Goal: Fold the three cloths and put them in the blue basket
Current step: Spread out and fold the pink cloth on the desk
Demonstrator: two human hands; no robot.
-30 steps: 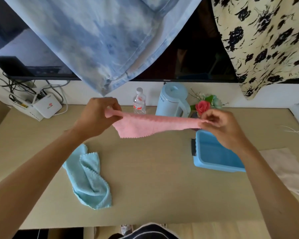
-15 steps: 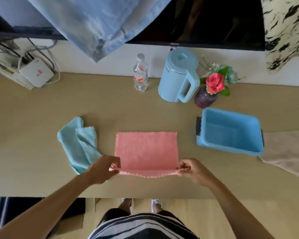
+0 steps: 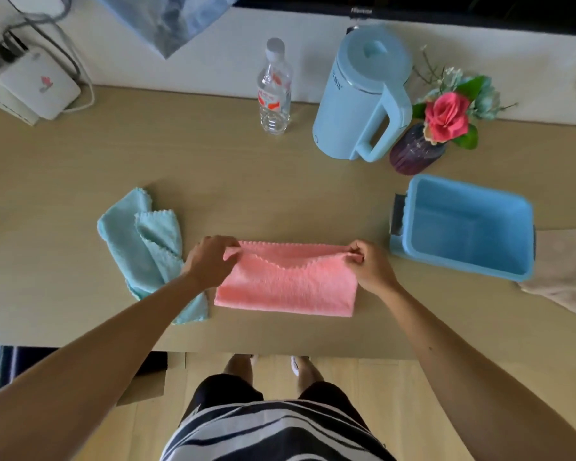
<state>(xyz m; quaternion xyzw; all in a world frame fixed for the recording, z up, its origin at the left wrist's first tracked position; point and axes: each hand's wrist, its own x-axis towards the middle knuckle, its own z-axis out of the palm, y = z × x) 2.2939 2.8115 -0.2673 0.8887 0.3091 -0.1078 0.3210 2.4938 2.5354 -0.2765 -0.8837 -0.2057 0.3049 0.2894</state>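
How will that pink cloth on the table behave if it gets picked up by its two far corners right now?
The pink cloth is probably floppy: its upper layer sags between the left hand and right hand, which pinch its corners. It likely weighs little, since fingertip pinches hold it. Lifted by those corners alone, the half fold may well fall open, as nothing pins the layers together.

nubby pink cloth [image 3: 286,284], matt table [image 3: 246,181]

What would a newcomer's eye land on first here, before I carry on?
The pink cloth at the table's middle, folded in half, with the left hand and right hand each pinching a far corner. Next, the empty blue basket to its right and the crumpled light blue cloth to its left. Behind stands a pale blue kettle.
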